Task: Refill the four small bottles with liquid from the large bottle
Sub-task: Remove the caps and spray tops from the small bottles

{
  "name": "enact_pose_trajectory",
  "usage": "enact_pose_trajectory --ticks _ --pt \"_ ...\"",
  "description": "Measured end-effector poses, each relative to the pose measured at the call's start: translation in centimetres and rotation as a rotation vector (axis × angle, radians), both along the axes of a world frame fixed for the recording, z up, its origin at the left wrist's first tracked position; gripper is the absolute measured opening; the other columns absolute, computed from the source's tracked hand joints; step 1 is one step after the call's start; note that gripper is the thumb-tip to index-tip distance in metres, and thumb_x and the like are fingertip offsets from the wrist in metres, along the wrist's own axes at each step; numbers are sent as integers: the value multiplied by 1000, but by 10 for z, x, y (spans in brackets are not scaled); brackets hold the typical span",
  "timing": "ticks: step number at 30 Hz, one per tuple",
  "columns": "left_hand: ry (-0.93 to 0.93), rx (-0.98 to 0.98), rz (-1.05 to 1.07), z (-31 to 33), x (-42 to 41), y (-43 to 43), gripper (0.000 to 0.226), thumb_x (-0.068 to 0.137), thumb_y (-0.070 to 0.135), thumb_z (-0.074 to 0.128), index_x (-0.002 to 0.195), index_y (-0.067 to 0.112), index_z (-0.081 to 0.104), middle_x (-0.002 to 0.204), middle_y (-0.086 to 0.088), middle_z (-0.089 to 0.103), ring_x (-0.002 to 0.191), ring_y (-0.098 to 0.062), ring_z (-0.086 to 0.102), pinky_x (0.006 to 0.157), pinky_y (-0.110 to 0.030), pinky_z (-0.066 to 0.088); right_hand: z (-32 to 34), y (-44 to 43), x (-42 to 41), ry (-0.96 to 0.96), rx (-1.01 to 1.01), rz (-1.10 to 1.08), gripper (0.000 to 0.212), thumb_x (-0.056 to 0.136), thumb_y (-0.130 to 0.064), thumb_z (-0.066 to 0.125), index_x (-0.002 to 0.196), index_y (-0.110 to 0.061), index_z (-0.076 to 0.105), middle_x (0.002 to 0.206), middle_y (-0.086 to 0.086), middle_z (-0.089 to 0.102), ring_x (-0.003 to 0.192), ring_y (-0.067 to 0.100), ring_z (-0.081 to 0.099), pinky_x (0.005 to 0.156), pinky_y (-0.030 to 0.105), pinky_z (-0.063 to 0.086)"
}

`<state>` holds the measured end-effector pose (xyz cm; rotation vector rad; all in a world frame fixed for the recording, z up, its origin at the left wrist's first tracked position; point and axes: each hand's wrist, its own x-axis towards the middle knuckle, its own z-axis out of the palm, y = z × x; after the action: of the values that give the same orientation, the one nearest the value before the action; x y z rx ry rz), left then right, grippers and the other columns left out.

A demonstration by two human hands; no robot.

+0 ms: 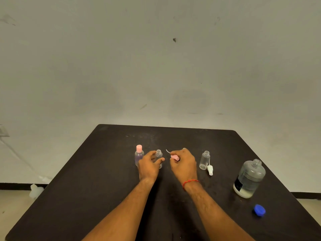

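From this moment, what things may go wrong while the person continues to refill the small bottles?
1. The large bottle stands uncapped near the table's right edge, its blue cap lying apart; a bump from the right arm might spill it.
2. The left hand holds an open small bottle close to the pink-capped bottle; either may tip.
3. The right hand holds a pink pump top whose tube may drip on the table.

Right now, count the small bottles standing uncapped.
2 clearly: one in the left hand at, one right of the right hand at. Another may hide behind that hand.
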<state>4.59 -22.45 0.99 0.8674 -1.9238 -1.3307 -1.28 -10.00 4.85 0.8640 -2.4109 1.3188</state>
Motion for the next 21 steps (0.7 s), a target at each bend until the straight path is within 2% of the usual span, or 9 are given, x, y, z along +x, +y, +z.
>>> enact_pose_trajectory --ticks 2,4,6,9,13,17,21 --pt "0 4 -4 -2 -2 -1 43 86 18 80 127 13 67 117 0 74 106 -9 67 88 -15 48 -13 -2 3 -15 4 -1 19 84 -8 66 97 -18 76 94 -4 65 84 -3 56 74 -6 31" --pt "-6 -15 -17 -3 -5 -2 46 86 19 80 129 12 65 119 -2 73 110 -12 67 90 -17 47 -25 -4 3 -40 22 14 19 87 -9 65 100 -19 75 96 -7 63 85 0 59 73 -5 33" --pt "-18 -27 -25 -2 -8 -3 48 87 21 80 131 13 64 122 -2 72 114 -14 67 91 -19 49 -36 -5 2 -52 53 25 19 89 -11 64 101 -21 75 96 -9 61 85 5 63 75 1 39" --pt "-19 -25 -36 -4 -13 -7 50 86 22 80 133 15 63 123 -3 72 115 -15 67 94 -23 51 -46 -6 0 -21 113 42 19 90 -11 62 102 -19 74 98 -4 61 85 12 64 79 23 53" --pt "-16 -32 -40 -5 -19 -8 51 87 23 80 134 15 62 125 -2 71 116 -14 67 89 -18 48 -52 -9 -2 40 236 26 15 92 -14 58 100 -17 71 99 1 57 82 19 63 74 35 55" --pt "-17 -37 -57 -11 -22 -12 48 85 23 81 130 15 65 123 -2 72 115 -14 67 93 -22 52 -57 -13 -5 74 310 26 11 90 -12 58 93 -13 69 94 2 53 76 20 59 67 34 53" --pt "-20 -35 -55 -23 -20 -11 42 84 24 82 123 16 68 118 -1 74 113 -13 68 91 -21 52 -60 -15 -8 78 315 38 11 89 -15 60 95 -12 69 95 3 53 76 19 57 67 35 53"
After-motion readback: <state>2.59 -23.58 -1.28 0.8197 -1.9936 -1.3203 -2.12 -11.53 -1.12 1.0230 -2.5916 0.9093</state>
